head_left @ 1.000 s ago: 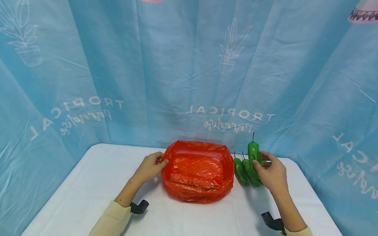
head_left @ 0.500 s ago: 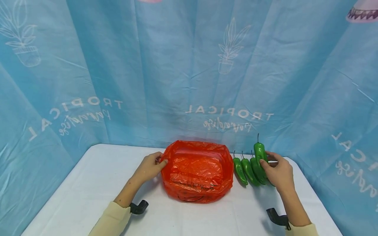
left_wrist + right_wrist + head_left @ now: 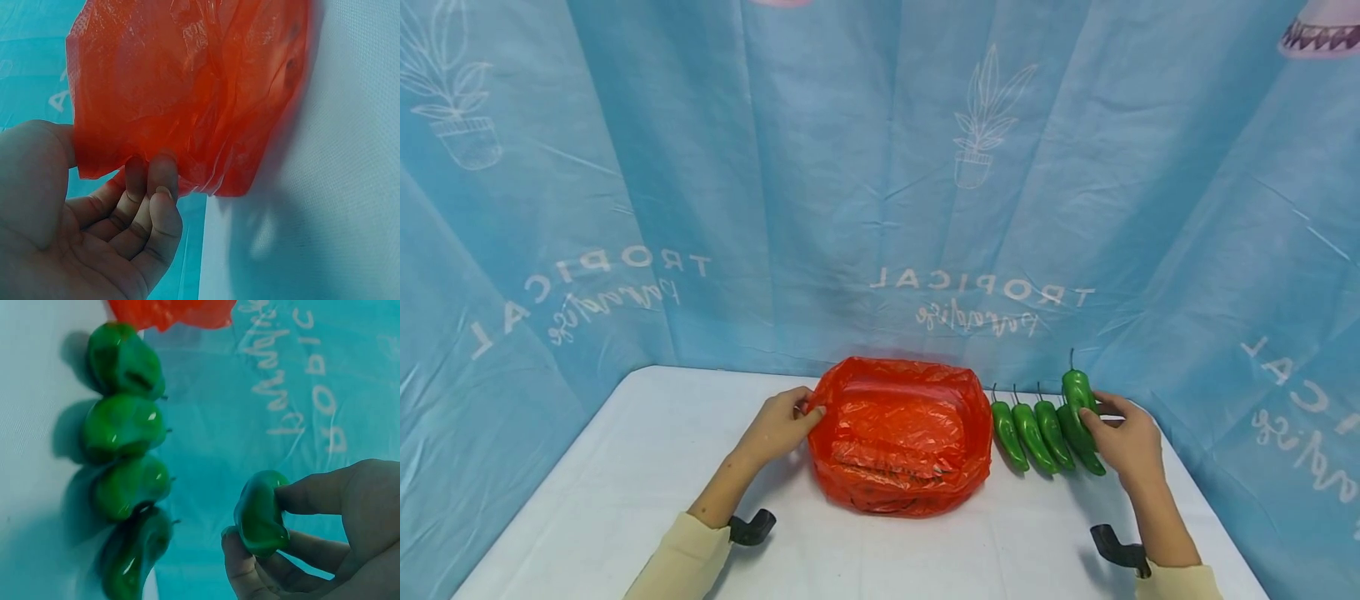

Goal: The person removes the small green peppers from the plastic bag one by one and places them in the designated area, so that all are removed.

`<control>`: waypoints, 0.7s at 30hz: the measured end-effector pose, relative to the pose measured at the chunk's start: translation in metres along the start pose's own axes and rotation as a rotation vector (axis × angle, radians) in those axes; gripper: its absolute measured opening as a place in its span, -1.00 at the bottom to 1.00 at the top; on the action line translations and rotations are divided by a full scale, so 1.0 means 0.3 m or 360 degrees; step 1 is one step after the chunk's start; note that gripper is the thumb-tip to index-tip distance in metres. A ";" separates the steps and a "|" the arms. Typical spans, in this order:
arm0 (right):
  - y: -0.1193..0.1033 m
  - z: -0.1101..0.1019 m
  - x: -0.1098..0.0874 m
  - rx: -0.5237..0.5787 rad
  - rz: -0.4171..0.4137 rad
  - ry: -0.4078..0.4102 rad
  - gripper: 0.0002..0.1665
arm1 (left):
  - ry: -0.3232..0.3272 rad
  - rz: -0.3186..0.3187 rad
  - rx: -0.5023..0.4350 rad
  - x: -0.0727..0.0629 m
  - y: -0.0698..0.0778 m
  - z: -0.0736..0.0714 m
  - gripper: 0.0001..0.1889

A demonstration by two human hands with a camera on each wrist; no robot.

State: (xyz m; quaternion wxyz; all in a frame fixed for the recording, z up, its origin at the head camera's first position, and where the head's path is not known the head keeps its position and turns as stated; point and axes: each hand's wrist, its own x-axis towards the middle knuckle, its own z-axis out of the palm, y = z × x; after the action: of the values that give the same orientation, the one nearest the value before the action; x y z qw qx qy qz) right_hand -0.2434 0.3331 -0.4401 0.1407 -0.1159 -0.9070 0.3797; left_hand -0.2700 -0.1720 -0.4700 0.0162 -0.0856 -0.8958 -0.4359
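Observation:
At the middle of the table an open red plastic bag (image 3: 901, 425) stands with its mouth spread. My left hand (image 3: 778, 423) pinches the bag's left rim; in the left wrist view the thumb is on one side of the film (image 3: 156, 81) and curled fingers on the other. A long green pepper (image 3: 1077, 390) with a thin stem is held upright between the thumb and fingers of my right hand (image 3: 1131, 437). In the right wrist view this pepper (image 3: 257, 515) is apart from several others (image 3: 125, 428), which lie side by side right of the bag.
A white cloth covers the table (image 3: 625, 467), and a blue printed curtain (image 3: 850, 208) hangs right behind its back edge and along both sides. Black curved pieces (image 3: 752, 527) are worn at both wrists.
My right hand has moved to the right and slightly lower with the green pepper, uncovering more of the peppers lying in the row. The left hand and the bag stay in place.

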 end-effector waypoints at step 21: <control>0.184 0.015 0.070 -0.0026 0.0272 -0.0085 -0.38 | -0.0003 -0.0014 0.0015 -0.003 0.002 0.003 -0.81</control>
State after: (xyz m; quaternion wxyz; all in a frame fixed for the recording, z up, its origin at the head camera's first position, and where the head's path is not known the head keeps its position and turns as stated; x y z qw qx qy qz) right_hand -0.2587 0.3747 -0.4793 0.0828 -0.1838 -0.9003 0.3857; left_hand -0.2691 -0.1710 -0.4702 0.0139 -0.0820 -0.8982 -0.4316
